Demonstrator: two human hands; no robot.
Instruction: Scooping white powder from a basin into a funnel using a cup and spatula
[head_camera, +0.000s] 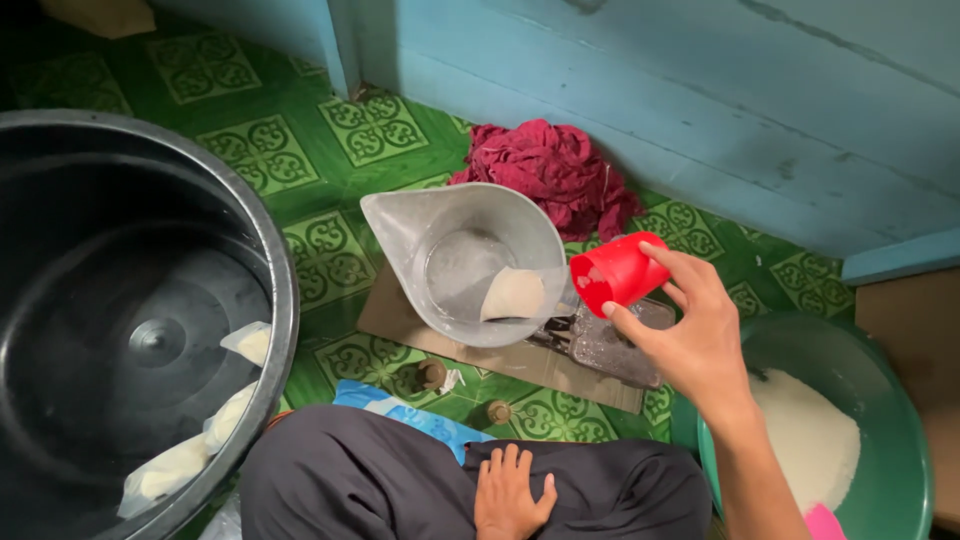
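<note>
The big black tub runs off the left and bottom edges, the green basin gets cropped bottom right, and the scale mostly hides behind the scoop pan.

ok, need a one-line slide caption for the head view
Right hand tips a red cup over a metal scale pan holding a small bag; left hand rests on lap.

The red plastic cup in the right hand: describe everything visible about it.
The red plastic cup is small, smooth and slightly glossy, with tapering sides. The right hand grips it near its base with thumb and fingers, tipped on its side so the open mouth faces left toward the grey metal scale pan. Its rim sits at the pan's right edge, above a small filled clear bag lying in the pan. Whether anything remains inside cannot be seen.
</note>
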